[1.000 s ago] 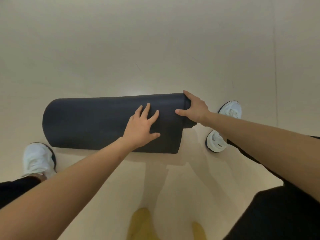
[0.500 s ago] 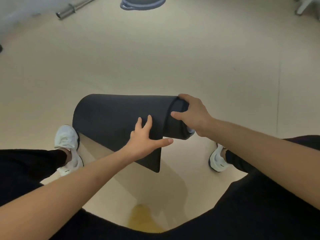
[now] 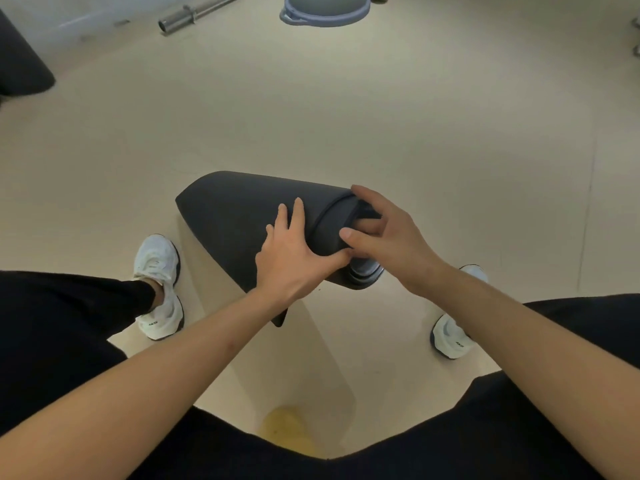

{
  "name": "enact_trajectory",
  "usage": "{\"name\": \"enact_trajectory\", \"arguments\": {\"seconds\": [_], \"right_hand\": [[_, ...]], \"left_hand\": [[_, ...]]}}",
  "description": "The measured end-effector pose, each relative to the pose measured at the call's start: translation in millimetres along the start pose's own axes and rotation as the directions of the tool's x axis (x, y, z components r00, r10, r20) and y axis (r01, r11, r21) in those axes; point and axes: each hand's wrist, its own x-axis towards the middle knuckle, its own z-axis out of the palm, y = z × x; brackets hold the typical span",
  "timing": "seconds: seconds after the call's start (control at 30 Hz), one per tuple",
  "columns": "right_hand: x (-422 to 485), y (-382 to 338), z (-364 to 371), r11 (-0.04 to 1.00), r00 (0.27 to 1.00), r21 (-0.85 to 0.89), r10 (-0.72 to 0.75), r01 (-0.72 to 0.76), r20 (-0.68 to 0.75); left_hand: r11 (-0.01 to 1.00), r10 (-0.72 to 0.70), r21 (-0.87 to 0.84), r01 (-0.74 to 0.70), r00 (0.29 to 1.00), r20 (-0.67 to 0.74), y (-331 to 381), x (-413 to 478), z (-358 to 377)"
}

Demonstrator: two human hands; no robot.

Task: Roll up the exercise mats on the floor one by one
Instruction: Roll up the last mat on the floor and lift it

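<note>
A dark grey exercise mat [image 3: 232, 216], rolled into a thick tube, is lifted off the beige floor and tilted, its right end nearest me. My left hand [image 3: 294, 258] wraps the roll's near side with fingers spread over the outer layer. My right hand [image 3: 384, 233] grips the right end, fingers curled into the spiral opening. A loose corner of the outer flap hangs down below my left wrist.
My two white shoes [image 3: 159, 285] [image 3: 453, 334] stand on either side of the roll. A steel barbell [image 3: 197, 13] and a grey-blue balance dome [image 3: 325, 8] lie at the far edge. A dark object [image 3: 20, 64] sits at the far left.
The roll came up off the floor and swung so its right end points toward me. My right hand slid onto that end, fingers now in the core. The view rose, showing the gym gear.
</note>
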Motion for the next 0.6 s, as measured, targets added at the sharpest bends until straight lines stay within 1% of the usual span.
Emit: {"name": "enact_trajectory", "arguments": {"seconds": [0.07,0.1,0.13,0.2,0.23,0.27,0.33,0.37,0.43,0.5,0.6], "right_hand": [[2.9,5.6,-6.0,1.000,1.000,-0.021,-0.016,0.016,0.002],[4.6,9.7,-9.6,0.995,0.999,-0.094,-0.041,0.039,-0.020],[6.4,15.1,-14.0,0.978,0.995,-0.202,-0.071,0.057,-0.064],[9.3,25.9,-24.0,0.914,0.976,-0.402,-0.134,0.054,-0.174],[10.8,30.7,-28.9,0.891,0.971,-0.451,-0.154,0.056,-0.184],[13.0,35.1,-33.0,0.885,0.976,-0.461,-0.151,0.064,-0.155],[19.0,40.7,-36.1,0.905,0.994,-0.415,-0.112,0.095,-0.015],[22.8,42.2,-34.5,0.908,0.992,-0.399,-0.115,0.129,0.059],[32.8,43.3,-28.1,0.903,0.976,-0.378,-0.158,0.205,0.153],[43.8,40.4,-23.0,0.914,0.969,-0.342,-0.162,0.218,0.187],[56.7,40.2,-21.0,0.943,0.973,-0.295,-0.096,0.157,0.211]], "left_hand": [[0.997,0.057,0.051,-0.055,0.998,-0.036,-3.4,3.6,-8.8],[0.994,0.081,0.073,-0.077,0.996,-0.046,-5.2,5.4,-13.4],[0.992,0.097,0.085,-0.092,0.994,-0.055,-6.9,7.2,-17.7],[0.992,0.111,0.069,-0.106,0.991,-0.071,-9.4,10.7,-24.7],[0.993,0.114,0.051,-0.110,0.991,-0.075,-10.0,12.0,-27.5],[0.993,0.115,0.035,-0.113,0.991,-0.073,-10.1,13.1,-29.8],[0.993,0.118,0.017,-0.117,0.991,-0.059,-9.1,14.6,-34.2],[0.992,0.123,0.014,-0.123,0.991,-0.050,-8.5,15.1,-36.2],[0.990,0.139,0.016,-0.139,0.990,-0.026,-8.2,15.7,-40.0],[0.987,0.156,0.025,-0.157,0.988,0.012,-10.0,16.4,-43.5],[0.984,0.171,0.045,-0.173,0.984,0.051,-13.3,17.5,-48.1]]}}
